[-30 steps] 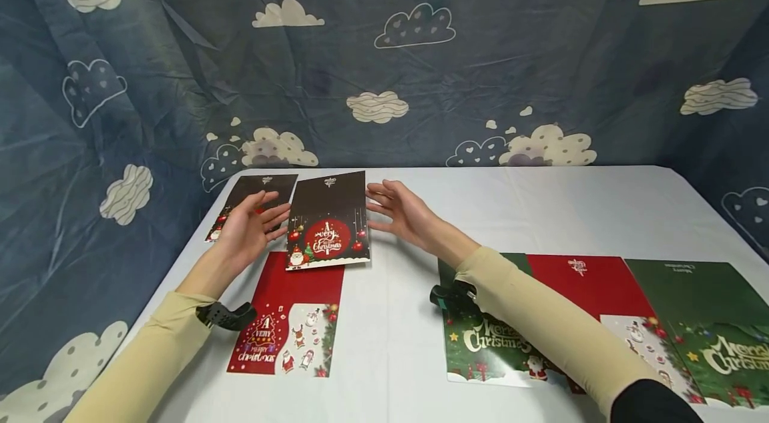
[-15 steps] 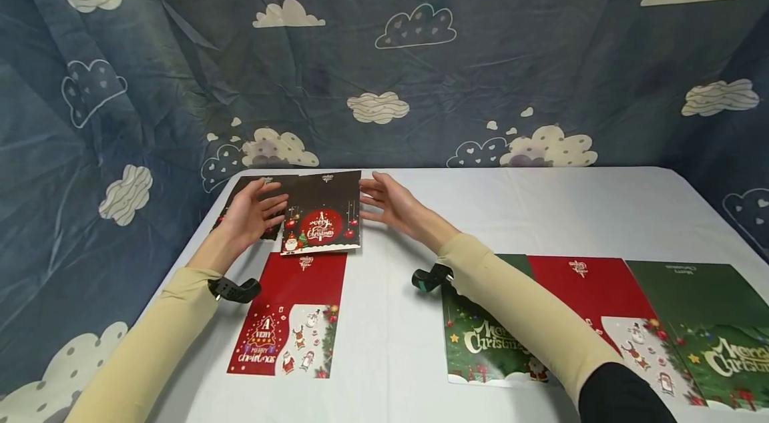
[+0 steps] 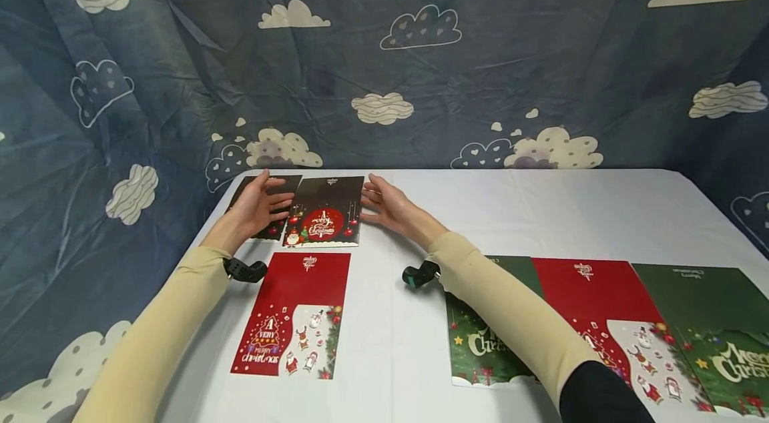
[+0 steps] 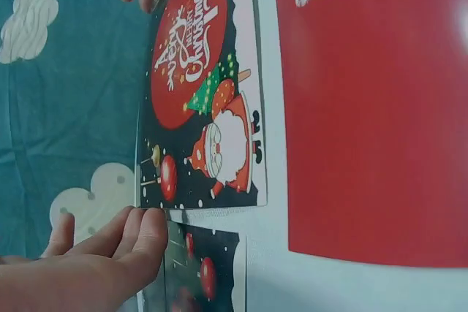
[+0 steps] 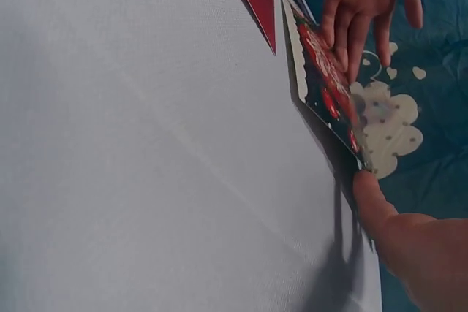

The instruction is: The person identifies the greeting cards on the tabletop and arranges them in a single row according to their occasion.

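Observation:
A black Christmas card (image 3: 329, 199), printed with a red circle and a small Santa, lies at the back left of the white table between my two hands. My left hand (image 3: 257, 204) has its fingers extended, fingertips right at the card's left edge, as the left wrist view also shows. On the opposite edge my right hand (image 3: 390, 205) touches with its straight fingers; in the right wrist view a fingertip (image 5: 368, 184) meets the card's corner, and the card's near edge is slightly above the cloth. Partly behind my left hand is a second black card (image 3: 272, 231).
A red Christmas card (image 3: 312, 283) lies in front of the black ones. At right, a green card (image 3: 474, 349), another red card (image 3: 595, 289) and another green card (image 3: 691, 296) form a row, partly covered by my right sleeve. A cloud-patterned curtain (image 3: 336, 63) hangs behind.
The black card has moved back and down, from raised above the red card to beside the other black card. Both hands have moved along with it.

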A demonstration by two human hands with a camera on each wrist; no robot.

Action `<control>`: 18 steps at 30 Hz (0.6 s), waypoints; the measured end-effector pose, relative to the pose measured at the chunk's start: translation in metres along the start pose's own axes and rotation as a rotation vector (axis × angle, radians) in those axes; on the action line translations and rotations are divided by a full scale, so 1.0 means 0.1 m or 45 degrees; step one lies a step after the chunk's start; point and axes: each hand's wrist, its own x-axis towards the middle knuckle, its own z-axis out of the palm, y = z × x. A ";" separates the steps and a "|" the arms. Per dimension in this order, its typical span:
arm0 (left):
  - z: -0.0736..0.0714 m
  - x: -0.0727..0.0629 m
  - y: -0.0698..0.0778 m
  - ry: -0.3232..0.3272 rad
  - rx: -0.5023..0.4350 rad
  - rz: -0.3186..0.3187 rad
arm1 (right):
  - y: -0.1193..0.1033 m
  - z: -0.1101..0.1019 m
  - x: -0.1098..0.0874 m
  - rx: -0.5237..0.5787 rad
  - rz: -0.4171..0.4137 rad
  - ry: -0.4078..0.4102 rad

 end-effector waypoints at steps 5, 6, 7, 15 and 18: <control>0.00 0.09 -0.01 0.094 0.071 -0.006 | 0.01 0.06 0.02 -0.036 -0.011 0.037; 0.00 0.10 -0.01 0.108 0.089 0.000 | 0.02 0.07 0.02 -0.049 -0.016 0.047; 0.01 0.11 -0.01 0.117 0.106 0.009 | 0.02 0.08 0.03 -0.062 -0.022 0.055; 0.02 0.21 -0.04 0.140 0.138 0.012 | 0.03 0.10 0.03 -0.111 -0.021 0.107; 0.02 0.21 -0.05 0.145 0.140 0.010 | 0.04 0.10 0.04 -0.121 -0.010 0.118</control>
